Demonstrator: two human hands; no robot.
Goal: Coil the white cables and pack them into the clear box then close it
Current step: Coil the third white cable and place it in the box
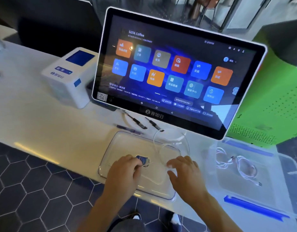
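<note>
Two hands work over one clear, round-cornered plastic lid [121,143] lying flat on a smooth white worktop [44,124]. The left hand [122,171] pinches a small blue-and-white plug [143,160] between thumb and fingers. The right hand [182,169] is curled, its fingertips on a thin white cable [161,138]; whether it grips the strand cannot be told. That cable forms one loose loop, rising off the lid toward the base of the screen [174,67]. A second white cable [236,166] lies in a slack coil inside the clear box [281,164], which stands open to the right of the lid; the box is translucent, rectangular, and carries two blue latches, the nearer latch [254,206] a long straight bar. Behind the lid lie two short black-tipped leads [141,123] and one purple pen [127,129], blurred. One glossy touchscreen, white-framed and tilted, shows thirteen square tiles in blue, orange, red and grey. To its left stands one white boxy printer [69,76] with a blue panel; to its right, one green perforated metal case [268,104]. The floor [27,181] is laid with dark hexagonal tiles.
</note>
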